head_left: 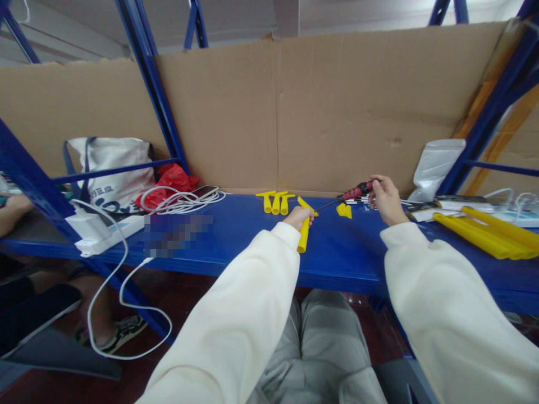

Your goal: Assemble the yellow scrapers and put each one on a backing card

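My left hand (298, 217) is closed around a yellow plastic tube (302, 240) with a flat yellow piece at its far end. My right hand (388, 200) grips the rear of a red and black screwdriver (352, 192), its fingers near the end of the handle. The screwdriver's thin shaft points left, and its tip reaches the yellow part beside my left fingers; the exact contact is too small to make out. Several yellow T-shaped parts (275, 203) stand in a row behind my left hand. Small flat yellow pieces (344, 211) lie between my hands.
Long yellow tubes (484, 233) lie at the right by a white pouch (438, 168). On the left are a power strip (109, 234), coiled white cable (181, 199), red bag (179, 178) and cloth bag (115, 168). A cardboard wall (337, 112) closes the back. Another person sits left.
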Tool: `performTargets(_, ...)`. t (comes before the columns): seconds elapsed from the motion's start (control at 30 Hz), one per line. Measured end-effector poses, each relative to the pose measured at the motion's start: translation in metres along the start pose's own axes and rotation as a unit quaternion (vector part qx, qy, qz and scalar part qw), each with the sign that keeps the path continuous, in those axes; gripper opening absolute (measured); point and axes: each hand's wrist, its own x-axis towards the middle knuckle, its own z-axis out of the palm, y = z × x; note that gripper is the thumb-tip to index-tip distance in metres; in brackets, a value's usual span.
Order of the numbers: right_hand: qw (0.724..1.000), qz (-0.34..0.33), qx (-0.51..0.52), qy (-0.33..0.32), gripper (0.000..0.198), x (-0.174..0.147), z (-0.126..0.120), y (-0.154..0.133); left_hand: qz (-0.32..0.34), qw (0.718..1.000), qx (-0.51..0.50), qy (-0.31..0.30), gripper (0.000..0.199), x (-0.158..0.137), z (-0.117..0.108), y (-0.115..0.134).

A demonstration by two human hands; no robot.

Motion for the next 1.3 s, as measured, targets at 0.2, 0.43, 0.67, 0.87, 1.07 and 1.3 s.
performTargets(0.2, 1.000, -0.004, -0.017, -0.006, 0.031, -0.001, 0.002, -0.001, -0.002, 1.000, -0.011, 0.008, 0.029, 0.001, 0.001, -0.001)
performTargets(0.43, 1.000, -0.012, -0.028, -0.010, 0.030, -0.002, 0.001, -0.003, -0.004, 1.000, -0.029, 0.000, 0.029, 0.001, 0.000, -0.001)
performTargets(0.67, 1.000, -0.012, -0.010, -0.002, 0.023, -0.004, 0.002, -0.008, 0.001, 1.000, 0.003, 0.007, 0.026, -0.002, 0.000, 0.001)
performTargets(0.87, 1.000, -0.008, 0.014, 0.024, 0.029, -0.007, 0.003, -0.014, 0.005, 1.000, 0.014, 0.007, 0.021, -0.002, 0.000, 0.000)
performTargets(1.07, 0.998, 0.046, 0.047, 0.013, 0.032, -0.010, 0.005, -0.022, 0.007, 1.000, 0.014, 0.009, 0.017, -0.002, 0.000, 0.000)
performTargets(1.3, 0.990, 0.084, 0.103, -0.051, 0.027, -0.008, 0.001, -0.023, 0.017, 1.000, 0.001, 0.013, 0.024, -0.009, 0.000, 0.002)
